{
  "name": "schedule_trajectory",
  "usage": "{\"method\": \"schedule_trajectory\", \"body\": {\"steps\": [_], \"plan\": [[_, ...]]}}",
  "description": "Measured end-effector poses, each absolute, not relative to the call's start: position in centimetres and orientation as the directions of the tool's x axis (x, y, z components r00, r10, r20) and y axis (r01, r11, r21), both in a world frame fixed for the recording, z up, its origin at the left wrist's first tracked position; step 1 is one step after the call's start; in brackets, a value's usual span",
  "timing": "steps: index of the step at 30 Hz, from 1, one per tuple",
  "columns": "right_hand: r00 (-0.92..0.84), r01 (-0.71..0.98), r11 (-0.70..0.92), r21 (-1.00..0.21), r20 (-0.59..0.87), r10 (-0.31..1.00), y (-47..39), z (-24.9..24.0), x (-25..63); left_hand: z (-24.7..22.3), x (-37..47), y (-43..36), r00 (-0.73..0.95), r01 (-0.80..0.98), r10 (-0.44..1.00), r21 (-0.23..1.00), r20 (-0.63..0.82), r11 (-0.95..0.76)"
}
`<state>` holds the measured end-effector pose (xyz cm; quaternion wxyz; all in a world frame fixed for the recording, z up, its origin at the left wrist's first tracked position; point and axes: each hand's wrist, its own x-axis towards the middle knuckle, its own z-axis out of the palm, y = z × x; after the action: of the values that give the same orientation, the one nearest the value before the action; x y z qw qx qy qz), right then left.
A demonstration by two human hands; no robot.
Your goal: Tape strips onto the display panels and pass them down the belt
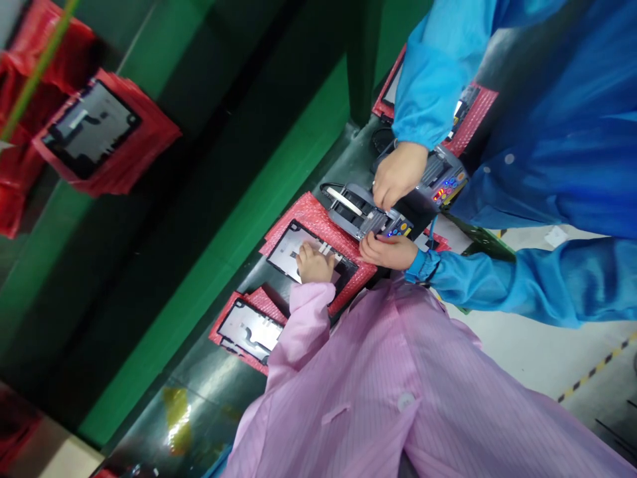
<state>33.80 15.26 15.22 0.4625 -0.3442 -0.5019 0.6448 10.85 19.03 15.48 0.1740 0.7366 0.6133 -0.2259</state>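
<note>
My left hand [315, 263], in a pink sleeve, rests palm down on a flat silver panel with a black border [285, 253]. Its fingers are bent, their tips touching the panel's surface, and the thumb is a little apart. I cannot see anything held between them. Under this panel lies red bubble wrap [309, 210]. A second such panel [247, 326] lies on red wrap to the left. Just beyond my hand to the right stands a grey automatic tape dispenser [355, 211] with lit buttons. My right hand is out of view.
A co-worker in blue sleeves has one hand [401, 174] over the dispenser and the other hand [388, 251] at its front. Behind is a second dispenser [440, 174] with a red display. Red-wrapped panels [92, 129] lie on the green-edged shelf [199, 318]. Yellow tape [176, 419] marks the bench.
</note>
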Motion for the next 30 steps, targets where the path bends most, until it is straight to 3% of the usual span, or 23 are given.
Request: {"method": "schedule_trajectory", "body": {"steps": [2, 4, 6, 8, 10, 12, 14, 16, 19, 20, 22, 24, 25, 26, 27, 30], "plan": [[-0.331, -0.173, 0.035, -0.984, 0.092, 0.939, 15.3, 15.1, 33.7, 14.9, 10.5, 18.9, 0.16, 0.981, 0.833, -0.011, -0.53, -0.195], [-0.353, 0.031, 0.228, -0.973, 0.203, 0.913, 15.5, 14.9, 33.8, 14.4, 10.2, 18.8, 0.168, 0.98, 0.842, -0.006, -0.513, -0.199], [-0.431, 0.332, 0.496, -0.802, 0.339, 0.836, 15.7, 14.8, 34.0, 14.1, 10.1, 18.7, 0.174, 0.979, 0.845, -0.003, -0.505, -0.203], [-0.559, 0.596, 0.705, -0.384, 0.432, 0.708, 16.0, 14.8, 34.4, 14.0, 10.1, 18.7, 0.172, 0.979, 0.845, -0.005, -0.506, -0.202], [-0.697, 0.678, 0.721, 0.147, 0.44, 0.566, 16.1, 14.9, 34.8, 14.0, 10.1, 18.8, 0.161, 0.98, 0.842, -0.016, -0.514, -0.197], [-0.822, 0.565, 0.593, 0.573, 0.333, 0.461, 16.1, 15.3, 35.0, 14.2, 10.3, 18.8, 0.148, 0.981, 0.839, -0.03, -0.523, -0.191], [-0.884, 0.402, 0.491, 0.773, 0.189, 0.427, 15.8, 15.9, 35.0, 14.5, 10.5, 18.9, 0.138, 0.981, 0.837, -0.041, -0.53, -0.188], [-0.903, 0.253, 0.476, 0.842, 0.029, 0.428, 15.5, 16.5, 34.9, 15.0, 10.8, 18.9, 0.127, 0.982, 0.835, -0.05, -0.535, -0.182], [-0.899, 0.138, 0.57, 0.81, -0.139, 0.415, 15.2, 16.8, 34.7, 15.5, 11.3, 18.8, 0.116, 0.983, 0.841, -0.058, -0.529, -0.173], [-0.908, 0.156, 0.648, 0.746, -0.151, 0.391, 15.3, 16.8, 34.8, 15.7, 11.4, 18.8, 0.114, 0.984, 0.845, -0.06, -0.522, -0.169], [-0.933, 0.277, 0.842, 0.463, -0.08, 0.351, 15.7, 16.5, 35.2, 15.9, 11.7, 18.8, 0.107, 0.985, 0.852, -0.064, -0.513, -0.162], [-0.941, 0.336, 0.93, 0.149, 0.004, 0.339, 16.3, 16.2, 35.8, 16.1, 11.8, 18.7, 0.099, 0.985, 0.851, -0.068, -0.517, -0.157], [-0.941, 0.339, 0.938, 0.071, 0.026, 0.338, 16.6, 16.2, 36.2, 16.2, 11.8, 18.7, 0.096, 0.986, 0.849, -0.069, -0.52, -0.154], [-0.946, 0.324, 0.943, 0.081, 0.031, 0.323, 16.9, 16.2, 36.5, 16.2, 11.8, 18.7, 0.095, 0.986, 0.848, -0.068, -0.522, -0.153], [-0.957, 0.289, 0.942, 0.172, 0.024, 0.289, 17.1, 16.3, 36.8, 16.2, 11.8, 18.7, 0.097, 0.986, 0.848, -0.065, -0.521, -0.152], [-0.982, 0.133, 0.816, 0.562, -0.036, 0.185, 17.1, 16.9, 37.2, 16.1, 11.7, 18.8, 0.103, 0.986, 0.85, -0.057, -0.517, -0.154]]}}
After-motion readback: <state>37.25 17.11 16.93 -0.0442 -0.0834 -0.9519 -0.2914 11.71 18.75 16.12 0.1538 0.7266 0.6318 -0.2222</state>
